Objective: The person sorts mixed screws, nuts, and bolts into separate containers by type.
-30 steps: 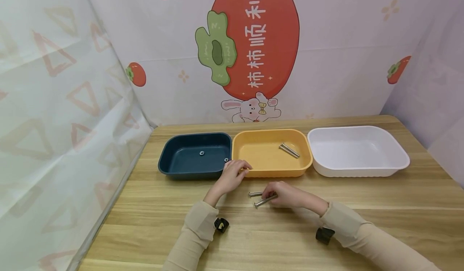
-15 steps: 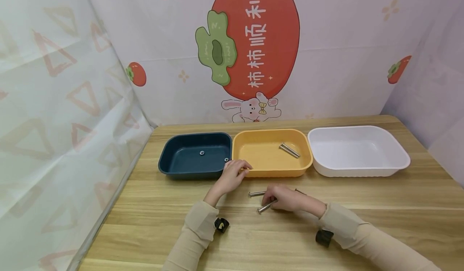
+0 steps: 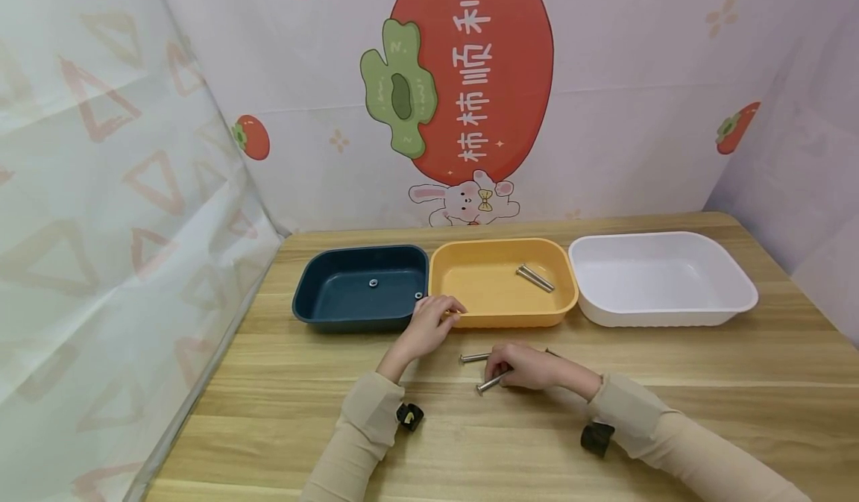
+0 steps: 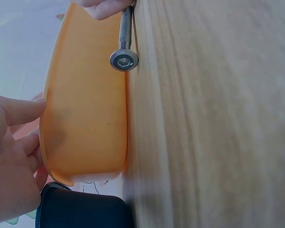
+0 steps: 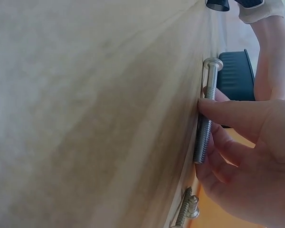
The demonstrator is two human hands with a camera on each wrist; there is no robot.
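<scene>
Hands apart, the left hand (image 3: 428,328) grips the near rim of the yellow tray (image 3: 510,322) while the right hand (image 3: 528,366) pinches a bolt (image 3: 490,385) close to the table (image 3: 268,427), a second bolt (image 3: 474,358) lying just beside that hand

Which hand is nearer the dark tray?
Left: the left hand is beside the dark tray; the right hand, farther off, holds a bolt in front of the yellow tray.
</scene>
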